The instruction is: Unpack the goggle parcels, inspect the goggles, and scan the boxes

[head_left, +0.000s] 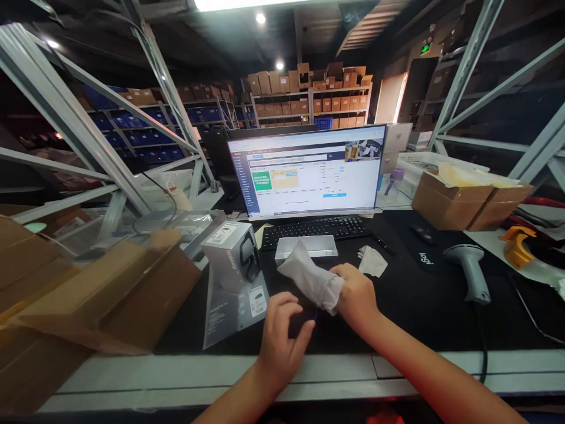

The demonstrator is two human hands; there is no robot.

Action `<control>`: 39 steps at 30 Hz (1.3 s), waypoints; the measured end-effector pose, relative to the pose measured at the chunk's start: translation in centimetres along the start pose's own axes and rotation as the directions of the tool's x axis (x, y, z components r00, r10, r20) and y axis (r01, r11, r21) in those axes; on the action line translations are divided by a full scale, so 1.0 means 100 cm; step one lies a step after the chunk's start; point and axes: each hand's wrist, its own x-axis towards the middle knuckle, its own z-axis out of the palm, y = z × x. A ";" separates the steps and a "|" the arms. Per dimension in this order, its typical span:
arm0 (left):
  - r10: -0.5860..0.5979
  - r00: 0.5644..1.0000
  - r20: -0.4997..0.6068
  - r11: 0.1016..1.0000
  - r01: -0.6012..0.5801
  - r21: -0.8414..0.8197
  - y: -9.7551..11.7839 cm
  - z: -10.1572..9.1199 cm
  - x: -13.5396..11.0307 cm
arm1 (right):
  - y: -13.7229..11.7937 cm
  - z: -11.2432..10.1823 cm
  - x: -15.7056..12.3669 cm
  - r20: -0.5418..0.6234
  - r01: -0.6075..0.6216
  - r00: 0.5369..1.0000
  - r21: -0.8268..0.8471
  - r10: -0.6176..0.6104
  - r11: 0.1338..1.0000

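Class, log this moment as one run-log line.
left hand: on dark item | right hand: holds white cloth | product box: left | scanner: right

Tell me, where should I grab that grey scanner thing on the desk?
Grip the barcode scanner around its long handle, coming from above and the near side. It lies flat on the black mat, head pointing away, and the handle is the narrow part a hand can wrap around.

Dim warehouse: grey steel racking both sides, back shelves stacked with cardboard boxes, blue bins left, ceiling lights, black worktop.
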 end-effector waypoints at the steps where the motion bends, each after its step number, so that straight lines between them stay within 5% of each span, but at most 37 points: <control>1: -0.086 0.996 0.023 0.996 0.085 0.017 -0.002 0.000 -0.003 | 0.000 0.000 -0.002 -0.005 -0.019 1.000 -0.046 0.019 0.999; 7: -0.276 0.919 0.283 0.957 0.234 0.172 0.003 0.013 -0.001 | -0.013 0.006 -0.008 0.042 -0.020 0.999 -0.202 0.029 0.979; 10: -0.260 0.878 0.402 0.964 0.211 0.163 0.002 0.019 -0.001 | -0.013 0.000 0.000 0.213 -0.063 0.969 -0.275 0.125 0.959; 12: -0.186 0.868 0.460 0.982 0.156 0.101 -0.006 0.015 -0.003 | -0.002 -0.019 0.010 0.437 -0.068 0.886 -0.203 0.153 0.977; 15: -0.143 0.863 0.484 0.989 0.144 0.036 -0.029 -0.007 0.000 | 0.034 -0.064 0.022 0.758 -0.189 0.646 0.280 -0.096 0.941; 16: -0.163 0.856 0.490 0.984 0.179 0.015 -0.036 -0.017 0.002 | 0.048 -0.079 0.023 0.803 -0.307 0.565 0.421 -0.193 0.853; 17: -0.179 0.839 0.513 0.976 0.218 -0.016 -0.042 -0.027 0.005 | 0.063 -0.091 0.022 0.811 -0.456 0.566 0.458 -0.148 0.763; 19: -0.140 0.788 0.600 0.962 0.252 -0.106 -0.049 -0.043 0.011 | 0.086 -0.103 0.016 0.815 -0.721 0.571 0.442 0.097 0.534; 21: -0.051 0.752 0.657 0.956 0.227 -0.185 -0.048 -0.049 0.014 | 0.100 -0.102 0.005 0.804 -0.855 0.508 0.426 0.310 0.295; 25: 0.058 0.735 0.676 0.960 0.145 -0.241 -0.036 -0.037 0.015 | 0.109 -0.084 -0.016 0.832 -0.876 0.372 0.461 0.412 -0.139; 29: 0.029 0.815 0.579 0.994 0.038 -0.102 -0.029 -0.026 0.026 | 0.107 -0.081 -0.020 0.789 -0.599 0.260 0.584 0.557 -0.547; 31: -0.039 0.874 0.485 0.999 0.045 -0.002 -0.033 -0.024 0.038 | 0.101 -0.085 -0.015 0.736 -0.502 0.201 0.644 0.647 -0.577; 33: -0.108 0.892 0.438 0.994 0.100 0.042 -0.044 -0.019 0.052 | 0.092 -0.087 -0.008 0.691 -0.505 0.189 0.678 0.698 -0.534; 37: -0.187 0.855 0.484 0.964 0.254 -0.074 -0.070 0.005 0.076 | 0.074 -0.081 0.006 0.634 -0.586 0.314 0.715 0.707 -0.381; 39: -0.165 0.851 0.499 0.959 0.257 -0.121 -0.076 0.017 0.083 | 0.068 -0.071 0.011 0.578 -0.649 0.409 0.728 0.706 -0.220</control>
